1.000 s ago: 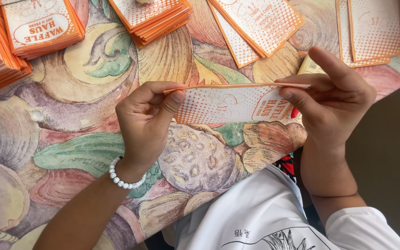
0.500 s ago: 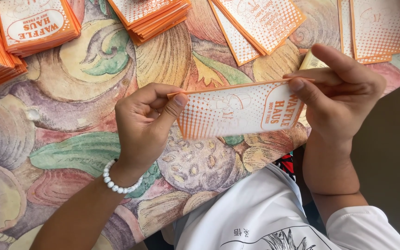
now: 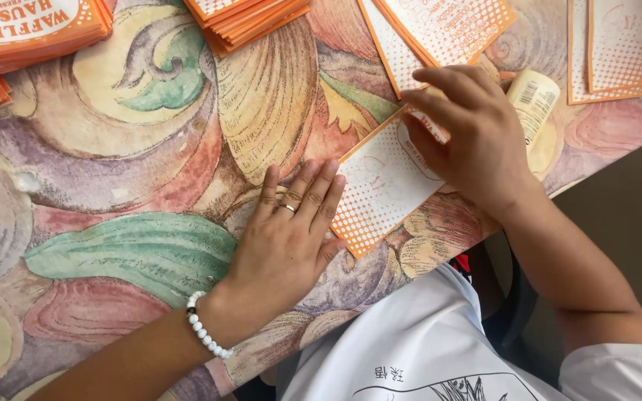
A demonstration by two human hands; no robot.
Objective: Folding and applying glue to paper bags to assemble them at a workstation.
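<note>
The left hand (image 3: 287,238) is lying flat, palm down, on the painted tabletop (image 3: 135,186), its fingers stretched out straight and close together, the fingertips touching the left edge of an orange and white dotted paper sleeve (image 3: 382,182) that is lying flat and at a slant near the table's front edge. A ring is showing on one finger and a white bead bracelet (image 3: 203,336) is sitting around the wrist. The right hand (image 3: 469,137) is pressing down on the upper right end of the same sleeve, fingers slightly bent and spread a little, gripping nothing. Just beside this hand a cream-coloured tube (image 3: 535,104) is lying on the table. Stacks of orange sleeves (image 3: 250,18) are sitting along the far side, more of them (image 3: 27,30) at the left corner, and loose flat sleeves (image 3: 618,48) are lying at the right
</note>
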